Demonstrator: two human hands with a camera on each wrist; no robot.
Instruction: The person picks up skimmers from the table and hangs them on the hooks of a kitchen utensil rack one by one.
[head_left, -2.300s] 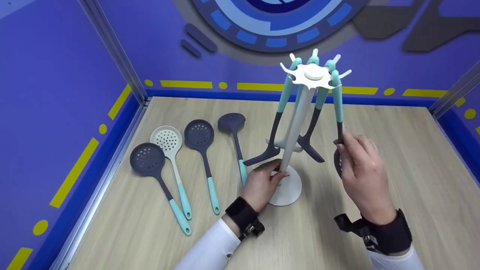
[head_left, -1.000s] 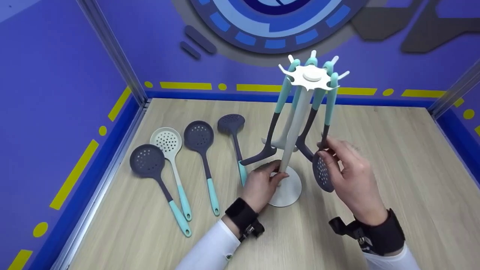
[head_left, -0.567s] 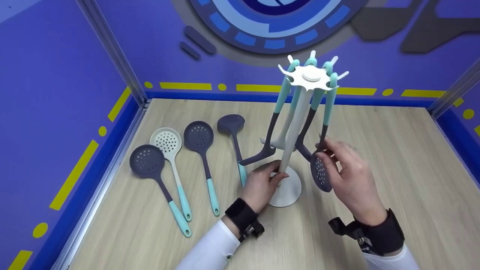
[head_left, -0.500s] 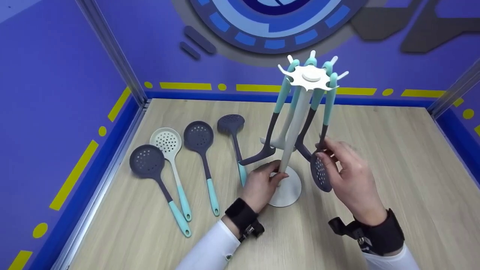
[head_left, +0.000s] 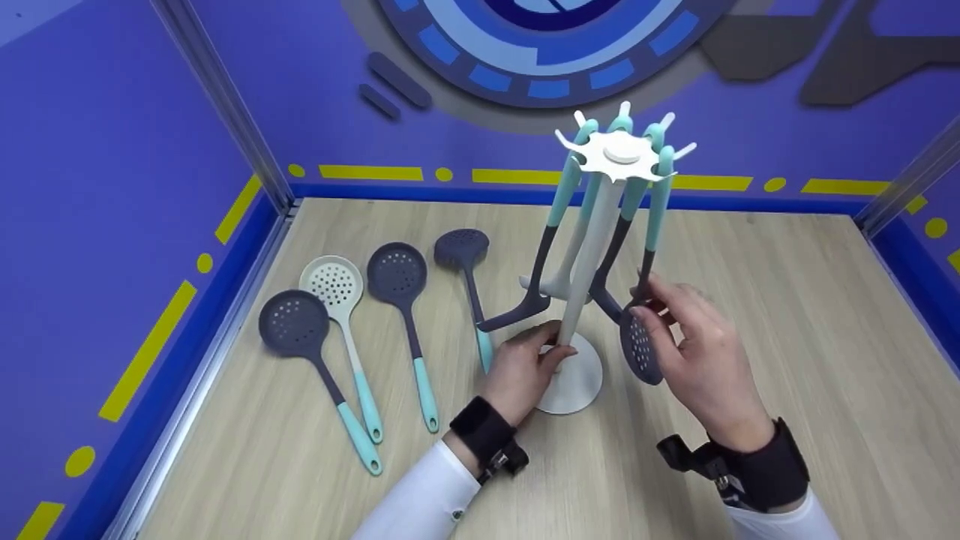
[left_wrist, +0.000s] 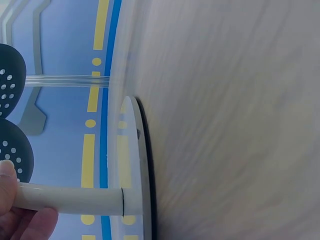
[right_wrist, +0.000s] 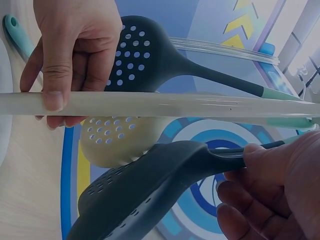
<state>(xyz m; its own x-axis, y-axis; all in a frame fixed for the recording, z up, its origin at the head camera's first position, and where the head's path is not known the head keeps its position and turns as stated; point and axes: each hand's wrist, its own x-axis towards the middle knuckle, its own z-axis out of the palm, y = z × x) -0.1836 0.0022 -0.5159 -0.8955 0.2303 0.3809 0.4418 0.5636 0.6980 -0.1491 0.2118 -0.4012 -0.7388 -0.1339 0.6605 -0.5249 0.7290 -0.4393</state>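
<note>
A white utensil rack (head_left: 621, 154) stands upright on a round base (head_left: 581, 394). My left hand (head_left: 517, 371) grips its pole (left_wrist: 75, 200) low down, just above that base. Several teal-handled utensils hang from the hooks. At the right side of the rack, my right hand (head_left: 705, 349) pinches the neck of a dark skimmer (head_left: 642, 349), whose handle top sits on a hook. In the right wrist view, finger and thumb meet on that skimmer (right_wrist: 160, 170) where head joins handle. Behind the pole, a dark skimmer (right_wrist: 137, 52) and a pale skimmer (right_wrist: 107, 150) also hang.
On the wooden table (head_left: 840, 360), several perforated skimmers lie left of the rack: a dark one (head_left: 295, 322), a pale one (head_left: 334, 281) and a dark one (head_left: 397, 274) among them. Blue panels (head_left: 112, 187) enclose the table at the back and sides.
Since the oldest frame my right hand has moved left with the skimmer, bringing it closer to the pole and its perforated head into sight. Over the last half second both hands stay nearly still.
</note>
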